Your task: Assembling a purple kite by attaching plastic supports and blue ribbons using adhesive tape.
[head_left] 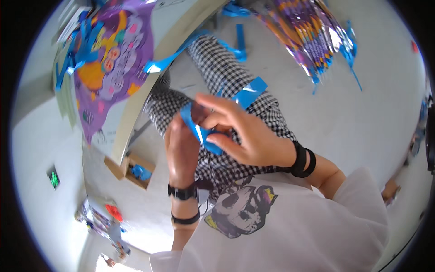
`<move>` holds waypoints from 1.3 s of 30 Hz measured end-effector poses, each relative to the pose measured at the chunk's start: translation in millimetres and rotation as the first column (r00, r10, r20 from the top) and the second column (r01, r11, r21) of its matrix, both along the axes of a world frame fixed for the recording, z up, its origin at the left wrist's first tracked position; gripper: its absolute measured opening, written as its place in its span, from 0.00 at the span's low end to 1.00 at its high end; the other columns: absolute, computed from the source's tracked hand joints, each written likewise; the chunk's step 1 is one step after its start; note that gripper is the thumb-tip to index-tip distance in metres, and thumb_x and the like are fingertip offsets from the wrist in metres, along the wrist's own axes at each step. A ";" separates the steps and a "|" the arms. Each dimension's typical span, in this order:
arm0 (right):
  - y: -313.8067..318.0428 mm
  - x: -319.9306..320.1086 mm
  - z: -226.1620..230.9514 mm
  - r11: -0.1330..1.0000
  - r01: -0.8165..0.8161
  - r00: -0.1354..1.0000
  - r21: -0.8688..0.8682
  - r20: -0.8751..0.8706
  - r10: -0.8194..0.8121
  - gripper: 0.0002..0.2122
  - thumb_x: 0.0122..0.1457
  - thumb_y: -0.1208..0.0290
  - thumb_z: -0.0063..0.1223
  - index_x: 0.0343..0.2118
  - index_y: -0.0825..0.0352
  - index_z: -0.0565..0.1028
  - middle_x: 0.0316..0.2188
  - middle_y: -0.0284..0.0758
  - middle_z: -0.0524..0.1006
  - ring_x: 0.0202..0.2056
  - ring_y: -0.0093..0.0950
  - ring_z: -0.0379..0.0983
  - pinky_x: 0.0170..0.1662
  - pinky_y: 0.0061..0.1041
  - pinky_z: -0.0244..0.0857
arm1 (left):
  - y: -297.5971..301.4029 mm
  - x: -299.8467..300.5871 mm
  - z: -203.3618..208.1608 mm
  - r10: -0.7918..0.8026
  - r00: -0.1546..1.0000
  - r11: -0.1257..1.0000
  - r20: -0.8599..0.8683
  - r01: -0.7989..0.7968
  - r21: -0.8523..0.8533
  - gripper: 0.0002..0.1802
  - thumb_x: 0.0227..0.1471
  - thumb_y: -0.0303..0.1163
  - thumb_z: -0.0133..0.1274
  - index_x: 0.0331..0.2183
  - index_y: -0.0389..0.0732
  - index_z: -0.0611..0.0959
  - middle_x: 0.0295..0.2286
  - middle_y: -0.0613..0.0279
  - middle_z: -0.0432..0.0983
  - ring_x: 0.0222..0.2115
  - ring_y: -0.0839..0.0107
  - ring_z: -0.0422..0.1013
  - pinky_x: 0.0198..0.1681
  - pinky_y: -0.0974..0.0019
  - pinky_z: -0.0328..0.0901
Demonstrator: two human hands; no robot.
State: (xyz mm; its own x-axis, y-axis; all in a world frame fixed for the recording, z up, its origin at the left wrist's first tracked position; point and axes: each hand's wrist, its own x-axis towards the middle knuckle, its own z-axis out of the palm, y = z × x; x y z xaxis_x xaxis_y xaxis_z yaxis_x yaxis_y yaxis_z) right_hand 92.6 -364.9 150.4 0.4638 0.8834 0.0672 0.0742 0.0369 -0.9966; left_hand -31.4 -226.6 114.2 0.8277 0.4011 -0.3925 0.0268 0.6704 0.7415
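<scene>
Above my lap, my left hand [181, 143] and my right hand [249, 131] meet around a shiny blue plastic strip [199, 130]. The strip runs from the top of my left hand down to my right thumb. My right fingers and thumb are curled in a pinch on its lower end. My left fingers are partly hidden behind the strip and slightly blurred, but appear bent round it. Another blue strip [253, 90] lies across my checked trouser leg, just beyond my right hand.
On the table [131, 120] at left lies a flat purple printed foil sheet [113, 59], with a tangle of blue strips [86, 43] beside it. Shiny purple and orange packets [308, 36] are bunched at the far right. An open cardboard box [140, 174] holding blue pieces stands on the floor.
</scene>
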 end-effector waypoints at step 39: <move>47.6 -18.5 10.0 0.987 0.039 0.999 0.156 -0.037 -0.033 0.33 0.55 0.80 0.57 0.61 0.67 0.53 0.31 0.36 0.78 0.35 0.21 0.74 0.43 0.22 0.68 | -20.8 -50.2 12.9 -0.075 0.997 0.424 0.015 0.018 0.906 0.11 0.36 0.22 0.66 0.27 0.36 0.81 0.25 0.60 0.72 0.25 0.64 0.69 0.26 0.64 0.63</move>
